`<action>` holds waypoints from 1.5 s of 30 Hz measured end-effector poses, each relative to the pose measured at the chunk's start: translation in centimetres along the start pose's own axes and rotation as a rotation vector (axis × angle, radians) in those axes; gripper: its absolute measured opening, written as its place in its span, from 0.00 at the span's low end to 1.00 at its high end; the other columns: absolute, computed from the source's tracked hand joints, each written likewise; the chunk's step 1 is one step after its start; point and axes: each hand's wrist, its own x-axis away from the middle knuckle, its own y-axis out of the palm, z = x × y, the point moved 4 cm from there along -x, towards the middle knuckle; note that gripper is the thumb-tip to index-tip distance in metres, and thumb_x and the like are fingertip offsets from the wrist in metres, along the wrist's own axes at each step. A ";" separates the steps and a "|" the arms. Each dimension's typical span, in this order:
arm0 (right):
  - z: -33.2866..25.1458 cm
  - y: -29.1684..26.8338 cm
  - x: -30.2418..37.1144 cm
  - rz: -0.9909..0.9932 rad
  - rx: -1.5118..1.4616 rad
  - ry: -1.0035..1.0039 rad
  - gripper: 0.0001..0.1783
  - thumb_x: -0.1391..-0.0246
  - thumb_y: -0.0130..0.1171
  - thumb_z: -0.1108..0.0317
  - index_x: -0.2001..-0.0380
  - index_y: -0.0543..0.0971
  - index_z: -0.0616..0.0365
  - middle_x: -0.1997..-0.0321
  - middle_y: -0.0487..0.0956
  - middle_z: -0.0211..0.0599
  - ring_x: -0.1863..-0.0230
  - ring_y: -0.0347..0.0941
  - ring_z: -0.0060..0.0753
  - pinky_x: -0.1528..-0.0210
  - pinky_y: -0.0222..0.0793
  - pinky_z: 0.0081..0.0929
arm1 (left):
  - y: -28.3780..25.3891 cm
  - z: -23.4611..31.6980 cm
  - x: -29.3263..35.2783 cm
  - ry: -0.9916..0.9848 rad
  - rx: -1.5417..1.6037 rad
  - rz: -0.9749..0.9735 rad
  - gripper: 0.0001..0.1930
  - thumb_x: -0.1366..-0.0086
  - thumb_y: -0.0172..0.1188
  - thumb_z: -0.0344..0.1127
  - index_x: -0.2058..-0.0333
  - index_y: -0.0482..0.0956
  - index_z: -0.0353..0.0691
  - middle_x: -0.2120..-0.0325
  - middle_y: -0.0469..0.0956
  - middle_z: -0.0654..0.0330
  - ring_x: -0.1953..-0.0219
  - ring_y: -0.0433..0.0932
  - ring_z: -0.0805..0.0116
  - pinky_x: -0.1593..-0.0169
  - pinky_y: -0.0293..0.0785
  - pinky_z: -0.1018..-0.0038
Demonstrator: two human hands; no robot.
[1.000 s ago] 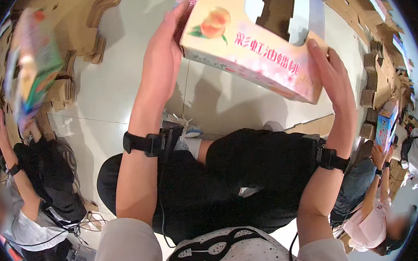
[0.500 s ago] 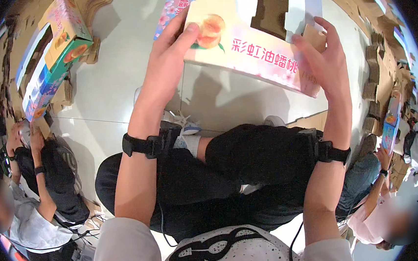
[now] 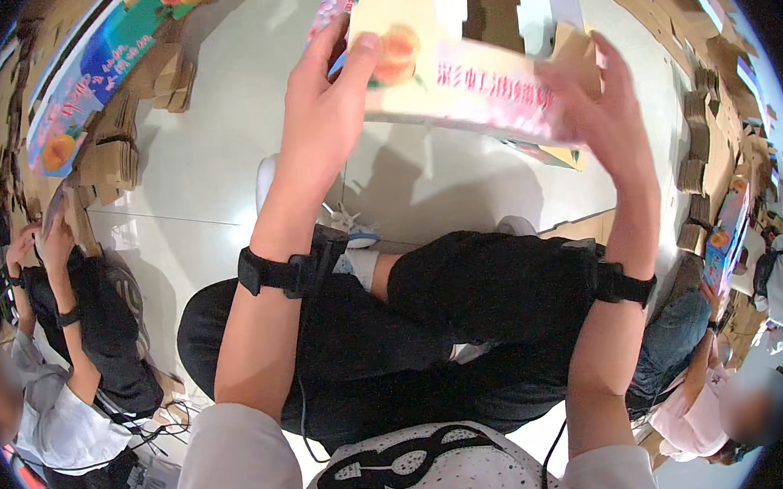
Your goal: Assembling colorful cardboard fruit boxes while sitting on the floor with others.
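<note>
Seated person, legs crossed in black trousers (image 3: 470,312), a black strap on each wrist. All positions below are referenced to the printed carton (image 3: 462,83), a pale cardboard box with a peach picture and pink edging, held up in front of the chest above the knees.

Left hand (image 3: 330,111): closed on the carton's left end, thumb lying over the peach picture, fingers wrapped behind the panel. Firm grip, bearing the box.

Right hand (image 3: 606,108): at the carton's right end, fingers spread and blurred with motion; palm looks to be against the end face, not clamped. Whether it bears any weight, cannot tell.

Judgement: step in hand is forming or closing the carton, left hand steadying while right works the right end. A brown flap (image 3: 574,46) stands just behind that end; the next move likely calls for pressing it flat and square with the left grip kept steady.

Beyond the carton: pale tiled floor (image 3: 211,167). Far left of it, stacked flat cardboard (image 3: 123,109) under another printed box. Far right, more stacks (image 3: 715,145). Other people work low at both sides.
</note>
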 end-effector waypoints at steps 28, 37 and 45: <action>-0.5 0.9 0.3 -0.061 0.233 0.101 0.50 0.44 0.60 0.45 0.37 0.56 0.81 0.53 0.75 0.75 0.51 0.78 0.62 0.48 0.71 0.43 | 0.2 -1.0 0.0 -0.293 0.069 0.003 0.40 0.37 0.59 0.52 0.38 0.59 0.23 0.47 0.71 0.48 0.43 0.71 0.63 0.39 0.64 0.70; -1.5 0.1 0.0 -0.053 0.173 0.141 0.47 0.46 0.63 0.46 0.38 0.60 0.76 0.52 0.75 0.67 0.47 0.73 0.61 0.45 0.69 0.44 | 0.2 -1.0 0.1 -0.255 0.101 -0.001 0.37 0.33 0.57 0.50 0.35 0.58 0.27 0.46 0.74 0.48 0.44 0.74 0.63 0.41 0.68 0.69; -3.9 0.3 0.5 0.004 0.015 -0.034 0.45 0.51 0.68 0.47 0.40 0.68 0.72 0.43 0.72 0.63 0.43 0.70 0.58 0.40 0.67 0.46 | 4.5 -0.1 3.9 -0.403 -0.067 -0.533 0.52 0.37 0.64 0.54 0.29 0.42 0.32 0.48 0.73 0.44 0.48 0.77 0.61 0.46 0.72 0.69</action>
